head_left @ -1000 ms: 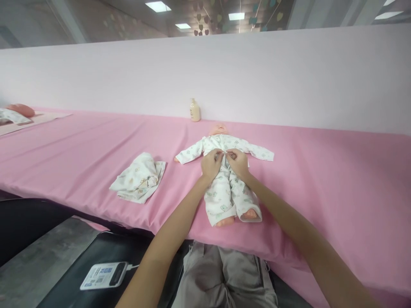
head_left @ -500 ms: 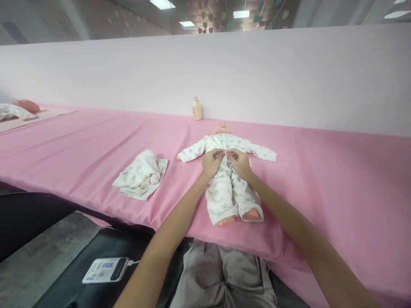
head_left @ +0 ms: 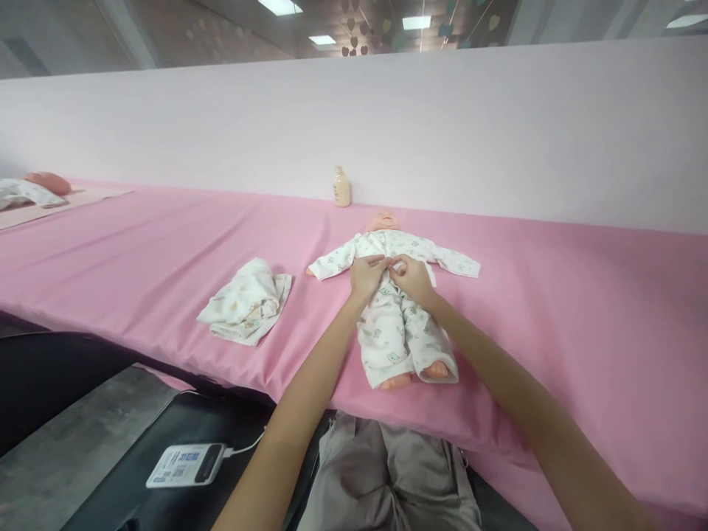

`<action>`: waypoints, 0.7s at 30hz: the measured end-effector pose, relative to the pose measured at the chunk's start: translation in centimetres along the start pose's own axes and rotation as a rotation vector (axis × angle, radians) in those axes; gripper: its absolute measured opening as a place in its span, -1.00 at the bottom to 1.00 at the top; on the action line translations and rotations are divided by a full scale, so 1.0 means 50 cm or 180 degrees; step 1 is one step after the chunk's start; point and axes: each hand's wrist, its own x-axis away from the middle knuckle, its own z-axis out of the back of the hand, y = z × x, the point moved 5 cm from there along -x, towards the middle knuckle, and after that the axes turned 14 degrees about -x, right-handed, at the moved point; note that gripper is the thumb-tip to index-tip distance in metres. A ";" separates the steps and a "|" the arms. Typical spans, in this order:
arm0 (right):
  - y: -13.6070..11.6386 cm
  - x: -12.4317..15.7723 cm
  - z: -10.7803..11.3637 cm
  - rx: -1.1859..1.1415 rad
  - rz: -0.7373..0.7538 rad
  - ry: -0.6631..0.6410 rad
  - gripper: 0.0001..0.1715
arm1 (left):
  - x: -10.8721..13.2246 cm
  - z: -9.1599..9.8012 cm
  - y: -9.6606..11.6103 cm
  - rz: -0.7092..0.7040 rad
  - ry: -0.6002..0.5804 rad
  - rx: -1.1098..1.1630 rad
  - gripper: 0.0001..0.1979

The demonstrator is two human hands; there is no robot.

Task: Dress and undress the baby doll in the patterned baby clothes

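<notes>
A baby doll (head_left: 384, 220) lies on its back on the pink cloth, head toward the wall. It wears a white printed long-sleeved shirt (head_left: 335, 262) and matching trousers (head_left: 387, 339); both sleeves spread sideways and the feet show at the trouser hems. Over the doll's waist, my left hand (head_left: 369, 274) and my right hand (head_left: 412, 278) meet with fingertips nearly touching. Each is closed in a pinch on what looks like the shirt's thin white tie string at the front. The fingers mostly hide the string.
A folded white printed garment (head_left: 247, 302) lies left of the doll. A cream pump bottle (head_left: 341, 188) stands by the white wall (head_left: 221, 133). Another clothed doll (head_left: 33, 190) lies far left. Below, a white power bank (head_left: 185, 465) with a cable rests on a black seat (head_left: 110, 505).
My fingertips have come closer together over the doll's waist, covering the white string that showed between them. The whole view has shifted slightly.
</notes>
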 end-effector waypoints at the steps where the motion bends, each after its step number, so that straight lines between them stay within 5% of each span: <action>1: -0.002 0.001 -0.003 0.0038 -0.0002 -0.0034 -0.88 | -0.002 -0.001 -0.003 0.0039 -0.0089 0.0184 -0.62; 5: -0.007 0.007 -0.009 0.0153 0.0036 0.0044 -0.90 | -0.007 -0.005 -0.009 0.0077 -0.0258 0.0537 -0.67; 17: -0.011 0.012 0.006 -0.0650 -0.0155 0.0204 -0.86 | 0.001 -0.006 -0.012 -0.0170 0.0369 0.0002 -0.76; 21: 0.012 0.003 0.005 -0.1567 -0.0847 0.0117 -0.87 | 0.006 -0.003 -0.007 -0.0178 0.0375 -0.0033 -0.77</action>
